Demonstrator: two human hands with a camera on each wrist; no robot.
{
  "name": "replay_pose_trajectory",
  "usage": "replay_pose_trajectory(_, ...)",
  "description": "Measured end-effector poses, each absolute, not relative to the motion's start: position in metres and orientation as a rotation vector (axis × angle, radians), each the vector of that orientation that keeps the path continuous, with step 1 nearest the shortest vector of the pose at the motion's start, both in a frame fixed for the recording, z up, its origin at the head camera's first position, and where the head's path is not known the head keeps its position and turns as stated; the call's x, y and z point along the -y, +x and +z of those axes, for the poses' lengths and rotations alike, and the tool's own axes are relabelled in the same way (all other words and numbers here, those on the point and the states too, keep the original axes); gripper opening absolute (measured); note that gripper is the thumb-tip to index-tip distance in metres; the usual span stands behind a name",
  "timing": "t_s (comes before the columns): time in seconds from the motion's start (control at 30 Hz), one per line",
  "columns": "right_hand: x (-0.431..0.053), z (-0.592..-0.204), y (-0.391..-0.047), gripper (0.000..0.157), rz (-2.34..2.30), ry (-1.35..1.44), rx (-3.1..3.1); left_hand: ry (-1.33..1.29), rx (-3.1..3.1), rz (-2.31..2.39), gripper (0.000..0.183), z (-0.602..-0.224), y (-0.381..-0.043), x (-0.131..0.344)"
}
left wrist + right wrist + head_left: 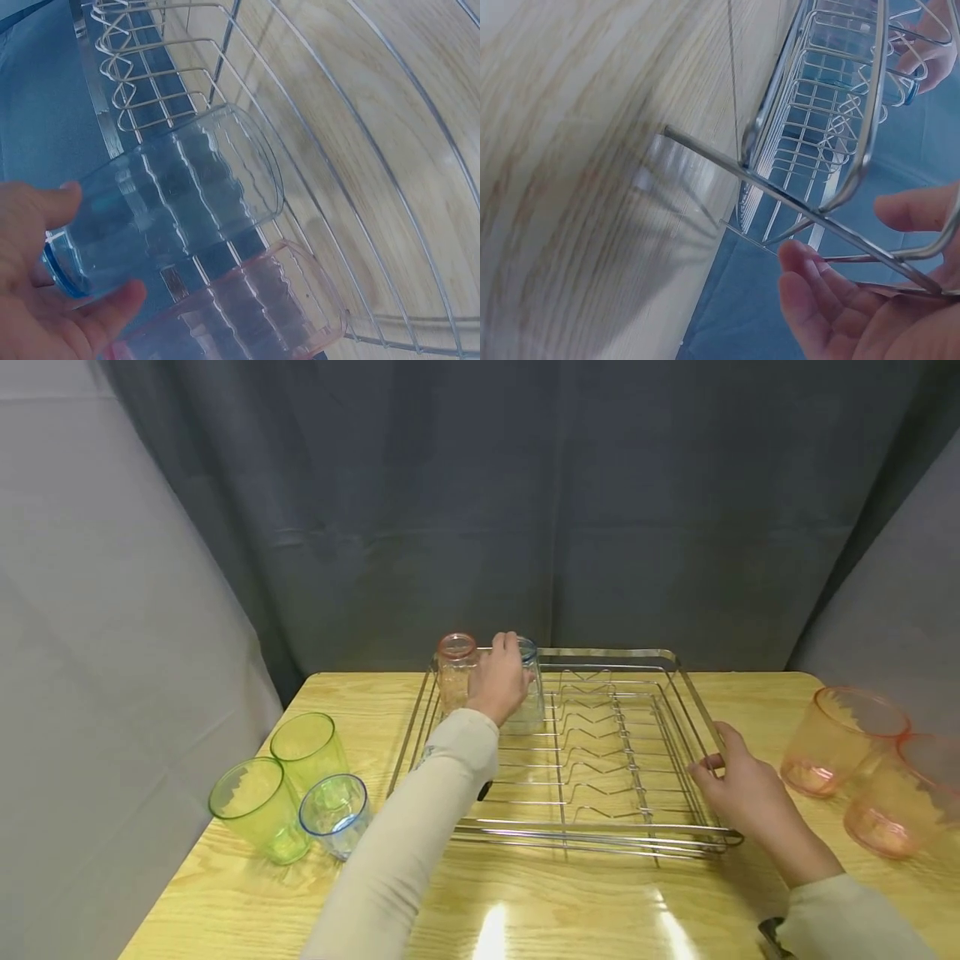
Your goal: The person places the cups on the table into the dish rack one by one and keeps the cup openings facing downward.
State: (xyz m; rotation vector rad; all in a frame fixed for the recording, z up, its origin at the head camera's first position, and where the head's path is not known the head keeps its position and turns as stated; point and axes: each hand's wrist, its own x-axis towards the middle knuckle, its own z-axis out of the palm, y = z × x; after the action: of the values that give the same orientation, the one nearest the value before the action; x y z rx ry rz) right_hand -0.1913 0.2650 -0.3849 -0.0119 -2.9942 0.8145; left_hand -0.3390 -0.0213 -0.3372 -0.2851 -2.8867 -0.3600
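My left hand (501, 681) grips the upper, blue-edged end of a clear drinking glass (180, 187), thumb on one side and fingers on the other. Its wider end is down at the wires of the metal dish rack (600, 828), in the back left corner. Right beside it, a clear glass with a red edge (455, 681) stands in the rack, coloured end up. My right hand (750, 789) holds the rack's right side near the front corner, with fingers and thumb around the wire frame (870, 259).
Two green glasses (306, 752) and a blue-rimmed glass (335, 827) stand on the wooden table (247, 910) left of the rack. At the right are two orange glasses (832, 752). A dark curtain (600, 527) hangs behind the table.
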Motion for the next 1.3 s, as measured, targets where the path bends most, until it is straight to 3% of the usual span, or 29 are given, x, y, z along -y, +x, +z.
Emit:
replay_pose_trajectory(0.23,-0.267,-0.385,-0.189,0.080,0.836,-0.036,3.016,-0.256,2.799,-0.357,0.058,-0.338,-0.328,0.018)
replay_pose_trajectory(0.47,-0.271,-0.382,-0.187,0.082,0.847,-0.039,3.022,-0.319,2.693,-0.070,0.040,-0.333,-0.321,0.012)
replay_pose_trajectory(0.8,-0.270,-0.383,-0.186,0.080,0.834,-0.029,3.011,-0.353,2.710,-0.097,0.057,-0.339,-0.329,0.012)
replay_pose_trajectory(1.3,-0.269,-0.384,-0.186,0.079,0.842,-0.029,3.004,-0.360,2.633,-0.281,0.041,-0.349,-0.330,0.017)
